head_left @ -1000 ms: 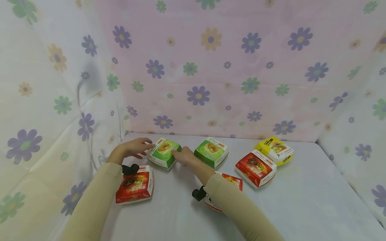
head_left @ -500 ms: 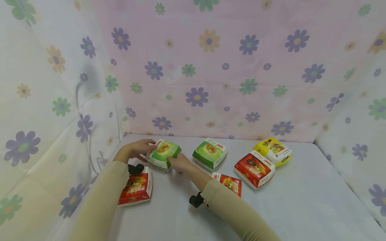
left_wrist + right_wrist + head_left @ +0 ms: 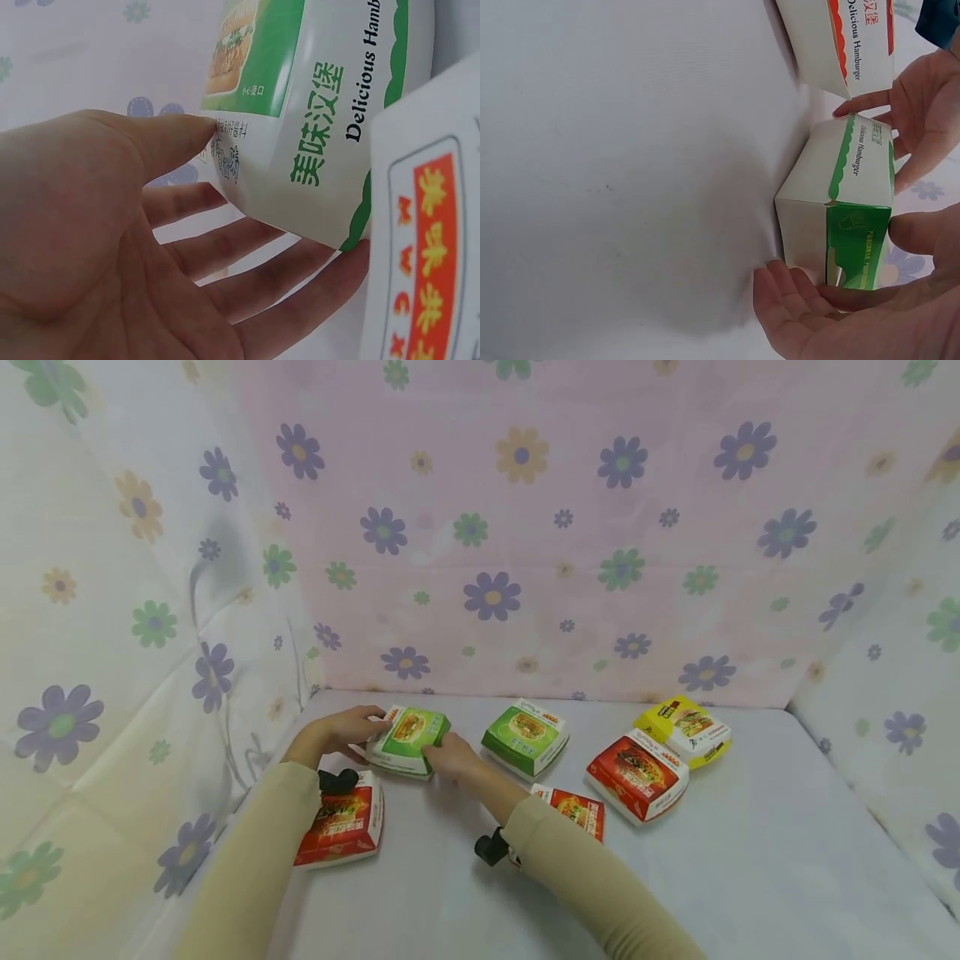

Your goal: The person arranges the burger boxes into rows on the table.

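Observation:
A green and white hamburger box (image 3: 408, 739) sits on the table at the back left, between both hands. My left hand (image 3: 339, 732) holds its left end. In the left wrist view the left thumb (image 3: 176, 139) touches the top corner, while the other fingers spread along the lower edge of the box (image 3: 315, 150). At the right end, my right hand (image 3: 454, 758) has its thumb on the upper edge and its fingertips at the bottom edge, as the right wrist view shows. A red hamburger box (image 3: 348, 818) lies just in front, partly covered by the left wrist.
A second green box (image 3: 527, 735) stands to the right. Beyond it, a red box (image 3: 637, 777) sits close against a yellow box (image 3: 686, 728). Another red box (image 3: 577, 814) is partly hidden under the right forearm. Flowered cloth walls (image 3: 491, 643) enclose the table's back and sides.
My left hand has moved right onto the end of the green box, and my right hand has settled at its right corner. The box has turned slightly, its front edge now more level.

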Demonstrator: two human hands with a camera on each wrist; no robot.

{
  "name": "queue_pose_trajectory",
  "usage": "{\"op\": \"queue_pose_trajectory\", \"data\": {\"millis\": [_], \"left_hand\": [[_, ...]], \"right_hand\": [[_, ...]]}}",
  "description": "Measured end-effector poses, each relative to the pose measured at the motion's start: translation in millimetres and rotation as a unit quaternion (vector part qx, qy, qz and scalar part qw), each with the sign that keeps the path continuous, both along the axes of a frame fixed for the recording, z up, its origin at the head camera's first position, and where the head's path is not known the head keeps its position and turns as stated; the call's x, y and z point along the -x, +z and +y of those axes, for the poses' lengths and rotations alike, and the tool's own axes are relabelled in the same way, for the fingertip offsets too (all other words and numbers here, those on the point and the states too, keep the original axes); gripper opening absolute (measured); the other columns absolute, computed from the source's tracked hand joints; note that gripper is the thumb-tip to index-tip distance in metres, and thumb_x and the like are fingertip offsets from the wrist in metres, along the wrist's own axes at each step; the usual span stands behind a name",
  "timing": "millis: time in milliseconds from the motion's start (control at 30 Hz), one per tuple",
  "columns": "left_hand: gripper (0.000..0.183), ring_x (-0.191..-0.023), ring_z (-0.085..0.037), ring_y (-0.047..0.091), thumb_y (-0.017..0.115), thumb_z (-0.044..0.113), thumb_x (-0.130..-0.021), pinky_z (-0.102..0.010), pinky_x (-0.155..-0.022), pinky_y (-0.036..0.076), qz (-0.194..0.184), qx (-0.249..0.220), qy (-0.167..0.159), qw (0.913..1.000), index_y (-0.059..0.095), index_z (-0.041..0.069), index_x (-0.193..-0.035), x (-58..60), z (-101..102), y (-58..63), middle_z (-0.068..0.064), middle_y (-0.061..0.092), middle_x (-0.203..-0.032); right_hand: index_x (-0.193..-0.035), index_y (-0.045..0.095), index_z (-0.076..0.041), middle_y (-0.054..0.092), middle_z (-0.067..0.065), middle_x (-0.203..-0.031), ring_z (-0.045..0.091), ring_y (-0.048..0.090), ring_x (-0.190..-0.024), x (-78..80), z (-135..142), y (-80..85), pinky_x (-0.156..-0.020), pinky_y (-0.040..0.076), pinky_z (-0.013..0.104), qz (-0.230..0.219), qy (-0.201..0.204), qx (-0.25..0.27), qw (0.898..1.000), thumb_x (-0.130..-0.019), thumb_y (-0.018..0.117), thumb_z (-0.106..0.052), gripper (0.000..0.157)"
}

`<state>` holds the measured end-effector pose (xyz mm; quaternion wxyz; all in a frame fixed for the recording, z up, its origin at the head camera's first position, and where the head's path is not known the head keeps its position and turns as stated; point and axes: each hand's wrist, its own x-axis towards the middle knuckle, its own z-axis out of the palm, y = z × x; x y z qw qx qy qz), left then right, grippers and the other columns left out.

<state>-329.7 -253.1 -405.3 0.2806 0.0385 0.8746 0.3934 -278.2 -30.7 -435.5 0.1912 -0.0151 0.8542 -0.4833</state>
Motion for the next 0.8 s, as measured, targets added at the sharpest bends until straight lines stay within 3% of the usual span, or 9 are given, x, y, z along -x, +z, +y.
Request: {"op": "queue_pose_trajectory", "data": {"millis": [200, 400, 633, 800], "left_hand": [[0.062, -0.114, -0.042, 0.062, 0.047, 0.031, -0.109, -0.046, -0.082, 0.061, 0.015, 0.016, 0.006, 0.9998, 0.028, -0.008, -0.154, -7.9, -1, 2.4, -0.033, 0.046, -0.141], [0.063, -0.116, -0.040, 0.065, 0.048, 0.034, -0.109, -0.046, -0.086, 0.060, 0.009, 0.035, -0.015, 0.9992, 0.033, -0.010, -0.151, -15.8, 1, 5.7, -0.030, 0.055, -0.133], [0.071, -0.126, -0.045, 0.056, 0.048, 0.039, -0.108, -0.050, -0.093, 0.057, 0.017, 0.045, -0.029, 0.9984, 0.023, -0.007, -0.156, -14.3, -8, 7.1, -0.036, 0.032, -0.155], [0.072, -0.133, -0.052, 0.047, 0.045, 0.037, -0.110, -0.056, -0.099, 0.052, 0.030, 0.012, -0.026, 0.9991, 0.012, -0.002, -0.161, -4.5, -8, 10.0, -0.036, 0.020, -0.160]], "right_hand": [[-0.142, 0.047, 0.011, 0.058, 0.021, -0.134, 0.026, 0.054, -0.110, 3.2, 2, 8.0, -0.102, 0.048, 0.045, 0.029, 0.004, -0.013, 0.999, -0.105, 0.049, -0.023, 0.050], [-0.138, 0.051, 0.011, 0.060, 0.020, -0.129, 0.027, 0.055, -0.113, 6.4, 7, 10.6, -0.104, 0.047, 0.045, 0.040, -0.007, -0.011, 0.999, -0.105, 0.045, -0.019, 0.045], [-0.138, 0.051, 0.011, 0.059, 0.022, -0.134, 0.030, 0.057, -0.117, 7.5, 8, 7.1, -0.105, 0.048, 0.045, 0.055, 0.013, -0.048, 0.997, -0.106, 0.048, -0.027, 0.050], [-0.143, 0.046, 0.012, 0.057, 0.024, -0.135, 0.032, 0.058, -0.114, -0.9, 14, 12.3, -0.100, 0.051, 0.047, 0.038, 0.028, -0.055, 0.997, -0.105, 0.052, -0.036, 0.061]]}}
